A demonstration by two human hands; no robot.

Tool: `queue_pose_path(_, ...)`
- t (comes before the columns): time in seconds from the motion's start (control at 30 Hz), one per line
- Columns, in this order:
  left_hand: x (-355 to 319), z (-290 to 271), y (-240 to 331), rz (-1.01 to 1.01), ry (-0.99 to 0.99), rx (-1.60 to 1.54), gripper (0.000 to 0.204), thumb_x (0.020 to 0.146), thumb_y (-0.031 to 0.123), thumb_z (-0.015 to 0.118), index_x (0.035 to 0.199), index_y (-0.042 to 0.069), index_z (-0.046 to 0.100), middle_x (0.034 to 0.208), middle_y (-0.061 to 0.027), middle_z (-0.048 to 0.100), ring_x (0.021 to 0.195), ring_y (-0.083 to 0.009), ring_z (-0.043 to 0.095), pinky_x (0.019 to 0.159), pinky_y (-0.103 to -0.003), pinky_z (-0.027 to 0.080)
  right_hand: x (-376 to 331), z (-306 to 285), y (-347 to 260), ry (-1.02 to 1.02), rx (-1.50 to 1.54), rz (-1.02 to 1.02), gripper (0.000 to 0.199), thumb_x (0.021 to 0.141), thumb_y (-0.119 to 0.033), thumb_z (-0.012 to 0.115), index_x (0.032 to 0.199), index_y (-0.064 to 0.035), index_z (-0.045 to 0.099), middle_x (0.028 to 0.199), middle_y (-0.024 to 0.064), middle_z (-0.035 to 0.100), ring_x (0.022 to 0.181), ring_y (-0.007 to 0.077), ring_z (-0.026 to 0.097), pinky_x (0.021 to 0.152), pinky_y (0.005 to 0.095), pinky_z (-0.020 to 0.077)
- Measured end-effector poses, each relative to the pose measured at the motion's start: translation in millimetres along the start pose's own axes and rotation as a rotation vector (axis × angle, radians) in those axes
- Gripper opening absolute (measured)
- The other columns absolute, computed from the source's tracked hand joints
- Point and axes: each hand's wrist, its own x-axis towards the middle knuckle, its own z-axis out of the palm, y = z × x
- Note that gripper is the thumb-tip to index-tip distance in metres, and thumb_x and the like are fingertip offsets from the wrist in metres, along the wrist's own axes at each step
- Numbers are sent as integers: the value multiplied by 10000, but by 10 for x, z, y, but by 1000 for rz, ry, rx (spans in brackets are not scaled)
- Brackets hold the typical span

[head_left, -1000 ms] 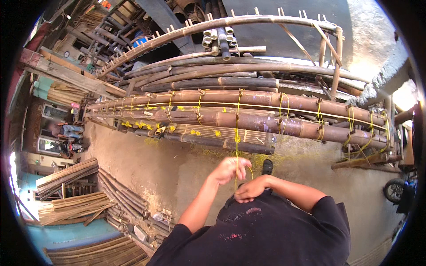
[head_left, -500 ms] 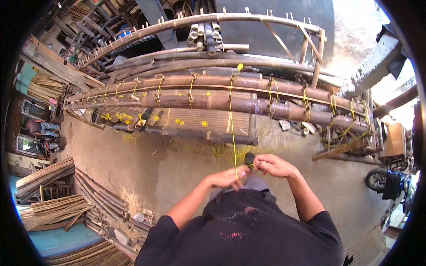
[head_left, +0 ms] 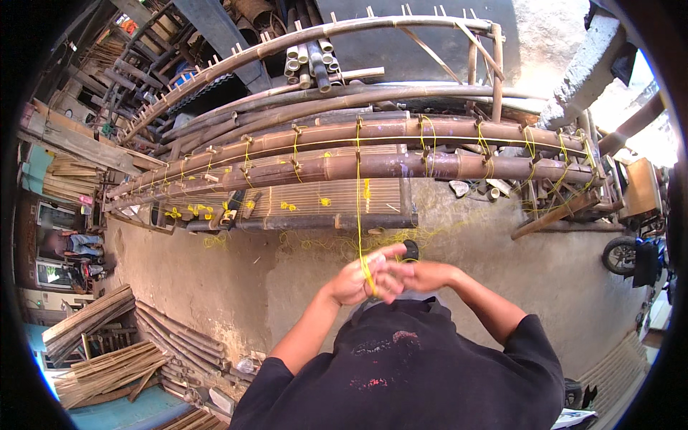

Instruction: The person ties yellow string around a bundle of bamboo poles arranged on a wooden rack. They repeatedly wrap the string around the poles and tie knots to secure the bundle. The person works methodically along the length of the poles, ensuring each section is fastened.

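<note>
A taut yellow string (head_left: 360, 208) runs from the upper bamboo pole (head_left: 387, 130), across the lower bamboo pole (head_left: 387, 167), down to my hands. My left hand (head_left: 350, 284) has the string looped around it, its thumb and fingertips spread apart. Meeting it from the right is my right hand (head_left: 428, 275), its fingers overlapping the left palm. Motion blur there hides whether the right fingers pinch the string. Other yellow loops circle both poles along their length.
Behind the lower pole lies a slatted bamboo panel (head_left: 287, 195) with yellow knots. Loose yellow string (head_left: 337, 242) tangles on the floor. Bamboo strips (head_left: 107, 373) are stacked at lower left. A motorbike (head_left: 634, 258) stands at right, and a person (head_left: 79, 244) is at far left.
My left hand has turned and risen slightly, and the string now loops around it. My right hand has moved left and a little down onto it. The view has shifted slightly.
</note>
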Motion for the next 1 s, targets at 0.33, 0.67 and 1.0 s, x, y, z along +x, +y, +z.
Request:
queue_pose_path(0.33, -63, -336, -11, -195, -158, -49, 593, 1036, 381, 373, 1512, 67, 209, 1477, -180, 361, 1179, -266, 559, 942, -412, 503, 35, -56, -131, -62, -100, 43, 231, 943, -181, 452, 1015, -36, 617, 970, 165, 657, 794, 241, 640, 715, 385, 502)
queue_pose_path(0.67, -198, -272, 29, -299, -122, 80, 671, 1030, 392, 365, 1504, -24, 135, 1493, -306, 257, 1210, -334, 547, 941, -414, 511, -5, -223, -317, 143, 82, -30, 280, 1006, -254, 429, 912, -37, 579, 771, 49, 582, 744, 137, 568, 665, 343, 475)
queue_pose_path(1.0, -189, -661, -230, -105, 112, 935, 591, 1035, 366, 350, 1487, 14, 206, 1400, -276, 428, 1222, -367, 513, 956, -431, 470, 5, -320, -677, -13, 168, -41, 203, 948, -185, 464, 935, -36, 601, 814, 91, 620, 747, 202, 580, 708, 379, 479)
